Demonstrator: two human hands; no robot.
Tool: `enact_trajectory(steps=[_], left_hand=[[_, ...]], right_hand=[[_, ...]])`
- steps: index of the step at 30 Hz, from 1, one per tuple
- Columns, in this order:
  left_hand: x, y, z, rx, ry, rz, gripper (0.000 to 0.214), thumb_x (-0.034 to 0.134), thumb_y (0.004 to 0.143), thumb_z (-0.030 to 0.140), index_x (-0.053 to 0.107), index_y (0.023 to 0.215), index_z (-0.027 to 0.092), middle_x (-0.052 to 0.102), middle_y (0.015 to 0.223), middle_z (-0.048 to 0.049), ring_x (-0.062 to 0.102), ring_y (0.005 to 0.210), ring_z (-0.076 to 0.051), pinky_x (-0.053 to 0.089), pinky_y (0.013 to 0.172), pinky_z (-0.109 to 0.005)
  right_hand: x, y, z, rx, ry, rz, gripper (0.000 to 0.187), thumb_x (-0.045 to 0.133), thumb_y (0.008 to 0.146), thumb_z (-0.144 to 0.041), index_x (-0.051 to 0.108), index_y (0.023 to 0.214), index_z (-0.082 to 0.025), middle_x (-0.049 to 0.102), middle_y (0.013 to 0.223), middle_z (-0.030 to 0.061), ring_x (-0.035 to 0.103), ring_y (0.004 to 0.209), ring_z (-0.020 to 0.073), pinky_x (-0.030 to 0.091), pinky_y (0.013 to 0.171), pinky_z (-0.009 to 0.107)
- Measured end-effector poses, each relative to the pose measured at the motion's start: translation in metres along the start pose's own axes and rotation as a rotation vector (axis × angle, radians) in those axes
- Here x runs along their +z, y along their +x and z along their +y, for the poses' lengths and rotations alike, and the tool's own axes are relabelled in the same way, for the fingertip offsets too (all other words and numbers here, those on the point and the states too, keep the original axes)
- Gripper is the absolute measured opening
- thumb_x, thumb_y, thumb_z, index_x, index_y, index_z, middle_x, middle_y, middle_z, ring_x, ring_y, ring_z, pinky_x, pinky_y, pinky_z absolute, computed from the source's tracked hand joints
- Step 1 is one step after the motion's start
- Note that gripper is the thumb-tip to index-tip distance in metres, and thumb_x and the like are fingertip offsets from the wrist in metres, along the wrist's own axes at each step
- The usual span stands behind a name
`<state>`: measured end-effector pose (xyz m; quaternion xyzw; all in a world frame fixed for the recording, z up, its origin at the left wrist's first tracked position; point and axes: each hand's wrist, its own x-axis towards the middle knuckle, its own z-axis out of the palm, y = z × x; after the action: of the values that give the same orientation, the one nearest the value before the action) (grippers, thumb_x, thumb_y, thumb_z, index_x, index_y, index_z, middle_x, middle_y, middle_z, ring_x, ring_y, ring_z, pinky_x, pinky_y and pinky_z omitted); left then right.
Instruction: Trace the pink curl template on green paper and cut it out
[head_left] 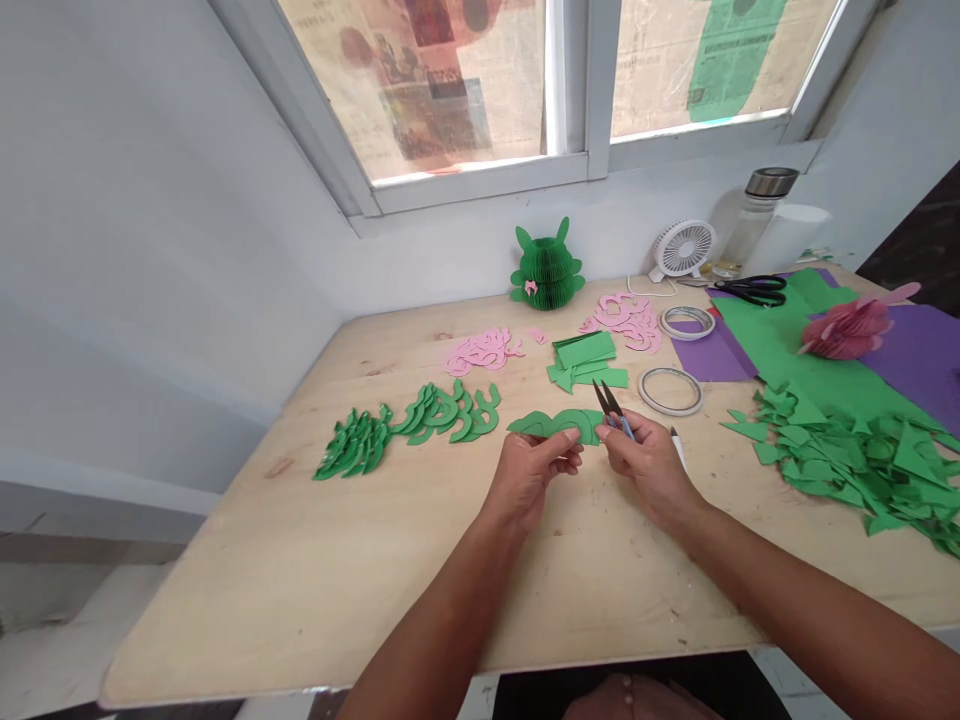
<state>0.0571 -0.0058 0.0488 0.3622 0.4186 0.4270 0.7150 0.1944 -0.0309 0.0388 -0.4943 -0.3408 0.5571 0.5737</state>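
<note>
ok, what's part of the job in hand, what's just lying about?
In the job:
green paper strip, in left hand
blue-handled snips, in right hand
probably green curved cut-outs, green offcuts

Apparently just lying about:
white fan
lidded bottle
black-handled scissors

The person's left hand (536, 470) and right hand (652, 468) are bare, as are the forearms (442, 605). A dusky brownish-pink top (652, 702) carries small round dots (628, 690), too small to identify.
</note>
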Motion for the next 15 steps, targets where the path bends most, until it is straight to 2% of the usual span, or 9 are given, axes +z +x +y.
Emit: enact_trajectory(steps=[7,13,15], left_hand=[[0.0026,0.0004,-0.0037,-0.009,-0.077,0.047,0.022,0.079,0.058,0.028,0.067,0.066,0.012,0.064,0.064,-0.0044,0.059,0.058,-0.013,0.047,0.058,-0.026],[0.0052,0.0028,-0.0027,0.059,-0.244,0.162,0.025,0.081,0.055,0.025,0.065,0.071,0.013,0.066,0.07,-0.0027,0.065,0.069,-0.015,0.051,0.069,-0.028],[0.0049,0.0035,-0.002,0.08,-0.285,0.19,0.026,0.08,0.055,0.025,0.064,0.072,0.014,0.066,0.071,-0.0022,0.065,0.07,-0.016,0.051,0.071,-0.028]], right_hand=[[-0.0006,0.0003,-0.0014,-0.004,0.029,-0.02,0.031,0.072,0.067,-0.041,0.05,0.066,-0.018,0.028,0.051,-0.0087,0.017,0.046,0.0064,0.011,0.043,0.025],[0.0,-0.0036,0.0006,-0.002,0.042,-0.057,0.04,0.052,0.081,-0.057,0.06,0.081,-0.017,0.036,0.055,-0.0051,0.021,0.045,0.0077,0.011,0.043,0.025],[0.0006,-0.0045,0.0028,0.018,0.032,-0.081,0.04,0.052,0.082,-0.057,0.06,0.083,-0.017,0.036,0.055,-0.0049,0.022,0.046,0.008,0.012,0.043,0.025]])
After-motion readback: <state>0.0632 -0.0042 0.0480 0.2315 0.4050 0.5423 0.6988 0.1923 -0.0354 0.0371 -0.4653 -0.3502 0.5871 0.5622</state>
